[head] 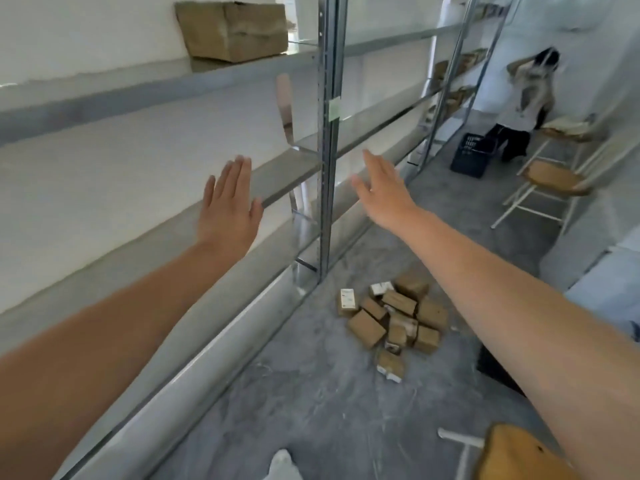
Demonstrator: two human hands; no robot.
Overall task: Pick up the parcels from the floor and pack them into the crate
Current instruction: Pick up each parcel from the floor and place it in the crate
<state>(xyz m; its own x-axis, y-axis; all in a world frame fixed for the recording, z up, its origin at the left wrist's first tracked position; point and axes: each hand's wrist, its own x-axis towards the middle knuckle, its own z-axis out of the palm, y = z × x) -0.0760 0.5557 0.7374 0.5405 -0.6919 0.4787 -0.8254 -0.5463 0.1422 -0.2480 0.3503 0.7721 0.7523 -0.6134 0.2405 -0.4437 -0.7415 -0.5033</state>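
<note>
A heap of several small brown cardboard parcels (394, 315), some with white labels, lies on the grey floor beside the foot of a metal shelf upright. My left hand (228, 202) is stretched out flat in the air in front of the shelves, fingers straight, holding nothing. My right hand (381, 188) is also held out with straight fingers and is empty. Both hands hang well above the parcels. A dark crate (472, 155) stands far down the aisle. A dark object (495, 367), partly hidden under my right forearm, sits on the floor at right.
Metal shelving (325, 133) runs along the left, with a large brown box (235, 29) on an upper shelf. A person (530, 98) stands at the far end by the crate. Wooden-seated chairs (554, 178) line the right; another seat (519, 455) is near me.
</note>
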